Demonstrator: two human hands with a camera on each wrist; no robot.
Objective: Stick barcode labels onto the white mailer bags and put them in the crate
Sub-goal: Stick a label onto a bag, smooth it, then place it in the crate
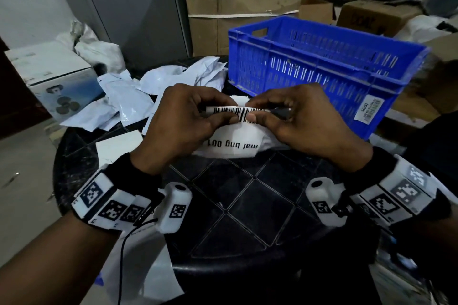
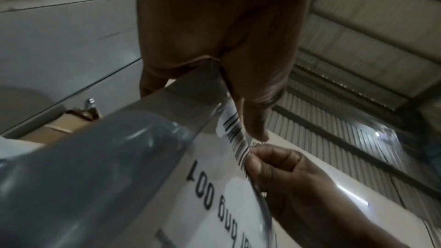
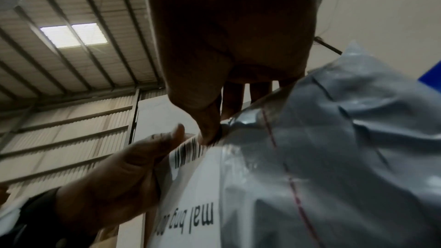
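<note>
Head view: left hand (image 1: 183, 116) and right hand (image 1: 295, 116) each pinching an end of barcode label (image 1: 238, 112) over white mailer bag (image 1: 233, 143) on table (image 1: 247, 193), near blue crate (image 1: 322, 62). Right wrist view only: bag's grey crumpled side with red line.

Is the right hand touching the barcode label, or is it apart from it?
Touching. In the head view the right hand pinches one end of the barcode label; its thumb lies across the bars. The left hand holds the other end.
</note>
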